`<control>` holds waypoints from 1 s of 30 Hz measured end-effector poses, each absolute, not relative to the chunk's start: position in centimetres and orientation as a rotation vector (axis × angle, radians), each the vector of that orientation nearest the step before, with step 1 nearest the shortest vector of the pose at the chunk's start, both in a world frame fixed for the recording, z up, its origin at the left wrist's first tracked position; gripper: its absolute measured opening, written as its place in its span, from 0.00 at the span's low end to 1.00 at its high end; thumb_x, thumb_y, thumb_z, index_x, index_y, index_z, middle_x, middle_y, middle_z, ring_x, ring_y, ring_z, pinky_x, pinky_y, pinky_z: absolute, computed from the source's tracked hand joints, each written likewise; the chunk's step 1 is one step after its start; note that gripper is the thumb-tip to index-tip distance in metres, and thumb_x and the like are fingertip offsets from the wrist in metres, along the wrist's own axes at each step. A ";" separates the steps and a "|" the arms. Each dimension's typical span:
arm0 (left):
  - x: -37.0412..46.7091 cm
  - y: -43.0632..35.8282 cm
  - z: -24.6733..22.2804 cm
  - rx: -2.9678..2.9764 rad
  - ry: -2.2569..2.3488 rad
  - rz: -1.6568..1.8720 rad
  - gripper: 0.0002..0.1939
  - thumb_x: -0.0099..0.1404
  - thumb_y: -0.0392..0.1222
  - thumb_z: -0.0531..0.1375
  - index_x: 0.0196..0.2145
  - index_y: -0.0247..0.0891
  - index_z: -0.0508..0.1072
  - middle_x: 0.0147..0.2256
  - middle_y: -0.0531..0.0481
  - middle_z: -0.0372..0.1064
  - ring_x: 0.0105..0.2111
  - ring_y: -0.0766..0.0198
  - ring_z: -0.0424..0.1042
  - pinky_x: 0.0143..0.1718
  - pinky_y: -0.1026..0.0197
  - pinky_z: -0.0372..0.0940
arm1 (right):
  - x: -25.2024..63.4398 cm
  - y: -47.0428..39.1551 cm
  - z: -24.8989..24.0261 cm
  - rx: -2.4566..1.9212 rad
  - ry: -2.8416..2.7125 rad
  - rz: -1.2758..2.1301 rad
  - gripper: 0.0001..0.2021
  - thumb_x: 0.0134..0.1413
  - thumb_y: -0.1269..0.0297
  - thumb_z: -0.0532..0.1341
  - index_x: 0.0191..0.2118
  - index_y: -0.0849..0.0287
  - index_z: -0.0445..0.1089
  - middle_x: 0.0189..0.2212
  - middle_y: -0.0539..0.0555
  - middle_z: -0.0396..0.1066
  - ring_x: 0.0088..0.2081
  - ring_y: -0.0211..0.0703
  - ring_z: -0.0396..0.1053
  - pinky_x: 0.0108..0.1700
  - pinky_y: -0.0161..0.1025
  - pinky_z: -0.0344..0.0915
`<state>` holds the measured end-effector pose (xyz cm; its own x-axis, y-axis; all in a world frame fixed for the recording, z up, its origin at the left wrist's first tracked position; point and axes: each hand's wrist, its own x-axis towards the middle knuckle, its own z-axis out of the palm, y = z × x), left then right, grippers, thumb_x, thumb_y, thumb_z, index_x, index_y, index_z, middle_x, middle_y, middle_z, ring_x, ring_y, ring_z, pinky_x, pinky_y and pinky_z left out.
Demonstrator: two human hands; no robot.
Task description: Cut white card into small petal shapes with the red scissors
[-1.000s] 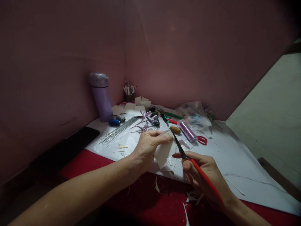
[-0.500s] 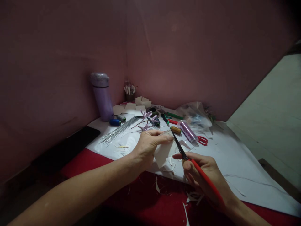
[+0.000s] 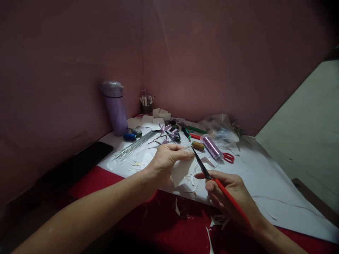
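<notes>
My left hand point(image 3: 165, 160) pinches a piece of white card point(image 3: 181, 171) between thumb and fingers, and the card hangs below the thumb. In my right hand point(image 3: 230, 194) is a pair of scissors point(image 3: 201, 164) with red handles and dark blades, pointing up and to the left. The blade tips are at the card's upper right edge, close to my left thumb tip. Whether the blades are apart cannot be made out. White paper offcuts point(image 3: 192, 181) lie under the card. Just behind the tips is a gold thread spool point(image 3: 198, 145).
A purple bottle point(image 3: 116, 109) stands at left behind a black phone point(image 3: 90, 158). Around the hands lie wires point(image 3: 135, 145), a blue spool point(image 3: 130, 137), lilac flowers point(image 3: 164, 128), a purple thread spool point(image 3: 212, 147), red scissor handles point(image 3: 228, 157) and a plastic bag point(image 3: 221, 128).
The card in my left hand has tilted slightly, its lower corner swinging left. The scissor tips have shifted a little left, toward the card's edge. Both grips are the same.
</notes>
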<state>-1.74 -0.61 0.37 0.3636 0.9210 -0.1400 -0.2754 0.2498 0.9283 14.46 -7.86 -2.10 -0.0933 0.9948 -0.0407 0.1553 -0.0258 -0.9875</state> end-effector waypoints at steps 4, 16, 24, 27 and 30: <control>-1.9 -0.5 0.5 1.003 0.837 0.938 0.09 0.45 0.35 0.67 0.21 0.33 0.69 0.17 0.52 0.64 0.17 0.70 0.62 0.18 0.67 0.53 | 14.5 -7.9 -2.2 -1.309 -1.399 1.220 0.24 0.44 0.44 0.63 0.33 0.64 0.70 0.11 0.41 0.48 0.13 0.28 0.44 0.14 0.28 0.41; -2.1 -0.3 0.6 1.023 0.830 0.919 0.07 0.44 0.35 0.67 0.21 0.33 0.71 0.18 0.52 0.65 0.16 0.70 0.62 0.17 0.66 0.56 | 14.4 -7.9 -2.4 -1.359 -1.361 1.196 0.23 0.43 0.44 0.63 0.32 0.64 0.71 0.09 0.41 0.49 0.12 0.28 0.44 0.13 0.27 0.44; -2.4 -0.1 0.8 1.042 0.825 0.890 0.08 0.43 0.33 0.67 0.19 0.33 0.70 0.17 0.52 0.65 0.15 0.69 0.63 0.17 0.66 0.57 | 14.3 -7.9 -1.9 -1.349 -1.373 1.203 0.19 0.44 0.49 0.65 0.32 0.63 0.72 0.11 0.41 0.49 0.14 0.28 0.45 0.13 0.27 0.44; -2.5 0.0 1.0 1.065 0.816 0.873 0.07 0.44 0.33 0.66 0.19 0.33 0.69 0.16 0.52 0.64 0.15 0.69 0.63 0.17 0.66 0.57 | 14.3 -8.0 -1.8 -1.342 -1.369 1.213 0.18 0.44 0.50 0.65 0.31 0.63 0.72 0.11 0.41 0.49 0.14 0.28 0.44 0.13 0.27 0.43; -2.7 0.0 1.1 1.083 0.802 0.857 0.07 0.44 0.33 0.66 0.19 0.34 0.69 0.17 0.52 0.64 0.15 0.68 0.63 0.17 0.65 0.57 | 14.3 -8.1 -1.7 -1.353 -1.380 1.198 0.17 0.44 0.50 0.65 0.30 0.62 0.72 0.12 0.42 0.51 0.14 0.29 0.46 0.14 0.28 0.44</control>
<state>-2.68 -0.01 1.08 0.4456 0.8860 -0.1282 -0.1869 0.2321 0.9546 14.31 -8.07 -1.70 -0.0633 0.9966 -0.0530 0.1929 -0.0399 -0.9804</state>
